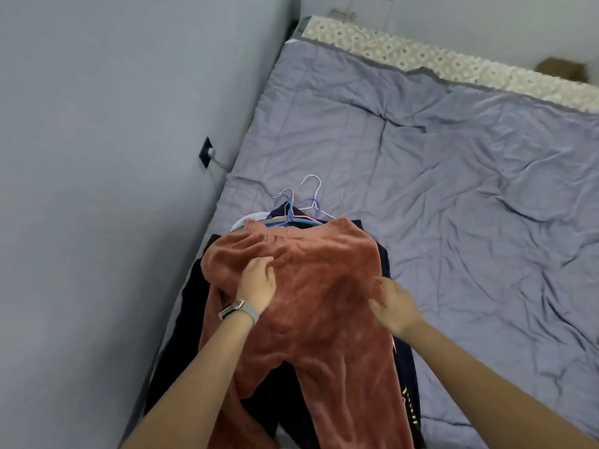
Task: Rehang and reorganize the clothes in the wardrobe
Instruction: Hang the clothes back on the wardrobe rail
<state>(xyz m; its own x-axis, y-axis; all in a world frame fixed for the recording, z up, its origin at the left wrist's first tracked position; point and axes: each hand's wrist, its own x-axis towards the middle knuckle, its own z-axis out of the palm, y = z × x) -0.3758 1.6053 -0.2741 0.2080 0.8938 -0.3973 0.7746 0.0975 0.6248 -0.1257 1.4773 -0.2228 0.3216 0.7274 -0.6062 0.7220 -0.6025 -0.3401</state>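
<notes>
The soft, limp rust fleece trousers [324, 319] look light, best lifted by the waistband [275, 236]; left hand [256, 283] bunches them, right hand [393, 306] rests flat.

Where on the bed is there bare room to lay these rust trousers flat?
The grey quilt is bare right of the rust trousers, up to the patterned sheet. A smaller patch lies beyond the hangers, beside the wall. Crowded: the near-left strip, where dark garments lie under the trousers.
</notes>
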